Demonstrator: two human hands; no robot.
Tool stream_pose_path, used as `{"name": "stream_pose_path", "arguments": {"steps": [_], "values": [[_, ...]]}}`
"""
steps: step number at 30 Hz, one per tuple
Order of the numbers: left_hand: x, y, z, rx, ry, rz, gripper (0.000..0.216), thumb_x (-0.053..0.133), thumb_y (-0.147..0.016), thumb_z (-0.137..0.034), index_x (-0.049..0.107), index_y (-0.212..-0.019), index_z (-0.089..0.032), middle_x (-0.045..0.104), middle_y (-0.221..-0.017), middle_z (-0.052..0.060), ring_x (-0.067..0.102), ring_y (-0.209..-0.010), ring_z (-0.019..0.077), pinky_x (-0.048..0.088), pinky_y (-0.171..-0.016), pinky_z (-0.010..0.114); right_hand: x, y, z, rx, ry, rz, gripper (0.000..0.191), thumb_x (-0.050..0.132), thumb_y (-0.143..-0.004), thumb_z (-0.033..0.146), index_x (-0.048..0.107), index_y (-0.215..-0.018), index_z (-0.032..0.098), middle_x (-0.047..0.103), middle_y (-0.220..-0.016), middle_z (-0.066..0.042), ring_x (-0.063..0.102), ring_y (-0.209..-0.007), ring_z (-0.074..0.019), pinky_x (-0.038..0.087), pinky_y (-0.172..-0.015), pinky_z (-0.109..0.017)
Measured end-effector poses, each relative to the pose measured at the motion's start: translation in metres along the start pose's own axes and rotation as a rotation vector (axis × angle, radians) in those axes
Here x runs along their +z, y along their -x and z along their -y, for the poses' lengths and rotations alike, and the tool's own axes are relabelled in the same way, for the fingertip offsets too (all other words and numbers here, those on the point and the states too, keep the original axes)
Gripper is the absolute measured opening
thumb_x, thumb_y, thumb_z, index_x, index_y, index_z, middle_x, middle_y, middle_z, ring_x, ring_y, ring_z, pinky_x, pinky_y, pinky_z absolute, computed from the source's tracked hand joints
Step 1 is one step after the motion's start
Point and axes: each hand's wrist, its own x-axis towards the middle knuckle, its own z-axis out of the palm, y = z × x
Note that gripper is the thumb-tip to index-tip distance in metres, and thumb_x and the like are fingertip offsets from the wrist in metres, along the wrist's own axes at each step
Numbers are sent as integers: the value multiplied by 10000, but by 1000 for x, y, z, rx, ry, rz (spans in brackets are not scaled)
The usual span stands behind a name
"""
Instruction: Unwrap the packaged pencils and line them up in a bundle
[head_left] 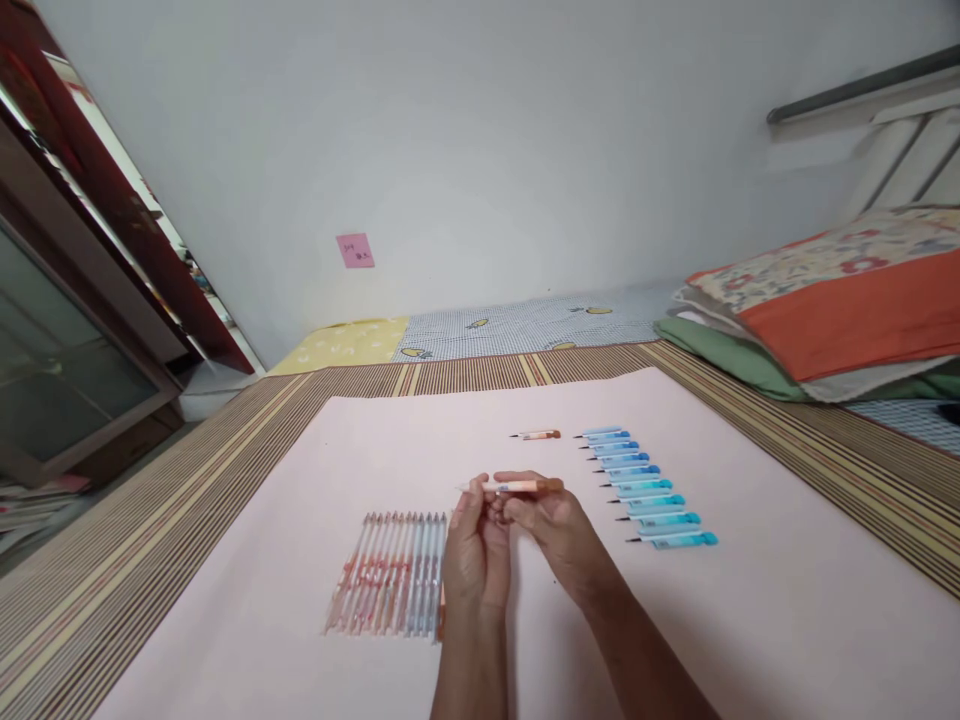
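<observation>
A slim pen (523,487) with a white-and-peach body and a brown end lies level between my hands, above the paper. My left hand (477,560) closes its fingertips around the pale tip end. My right hand (553,525) pinches the body near the brown end. Beyond them, a peach-and-brown pen (540,435) with a dark tip lies on the paper. To the right, several blue pens (664,499) lie in a slanting column, dark tips pointing left. Left of my hands is a row of several clear-barrelled pens (390,575), side by side; my left hand and forearm partly cover its right end.
A large pale pink sheet (247,600) covers much of the striped mat (97,590). Folded bedding (847,300) is piled at the right. Behind stands a white wall with a pink note (355,251). A glass-fronted cabinet (60,350) stands at the left.
</observation>
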Motion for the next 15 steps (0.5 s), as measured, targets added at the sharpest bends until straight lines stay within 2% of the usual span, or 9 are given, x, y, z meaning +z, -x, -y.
{"name": "stream_pose_path", "arguments": {"steps": [3,5,7,9,15], "values": [[-1,-2,-5,-45,64,-8,127,772,-773,-210,681,-787,-123,594,-678,3,549,-594,87,474,-572,209,-4,3,1,3,-95,154,527,737,-780,554,702,-1178,210,692,-964,-83,608,-923,-231,447,-922,-400],[-1,-2,-6,-58,76,-19,131,762,-784,-214,665,-763,-128,584,-669,0,542,-584,88,470,-564,214,-5,4,2,8,-159,158,576,577,-845,672,716,-1154,206,693,-1028,-111,605,-964,-250,437,-933,-413],[-2,-2,-5,-49,67,-14,139,763,-784,-219,658,-765,-130,585,-677,3,544,-591,90,471,-570,216,-5,5,2,31,-209,130,560,458,-916,660,728,-1119,213,695,-1066,-117,610,-971,-248,430,-935,-417],[-3,-3,-4,-43,56,2,153,776,-773,-228,657,-776,-131,581,-679,0,536,-587,86,464,-564,212,-4,5,1,65,-242,117,512,463,-937,615,732,-1104,213,703,-1051,-115,615,-964,-249,431,-927,-421],[-7,-5,-4,31,20,-10,151,797,-747,-199,678,-787,-115,602,-694,9,548,-613,77,464,-569,184,-2,3,-2,122,-301,53,508,527,-885,641,756,-1040,215,727,-920,-104,628,-916,-260,433,-917,-441]]}}
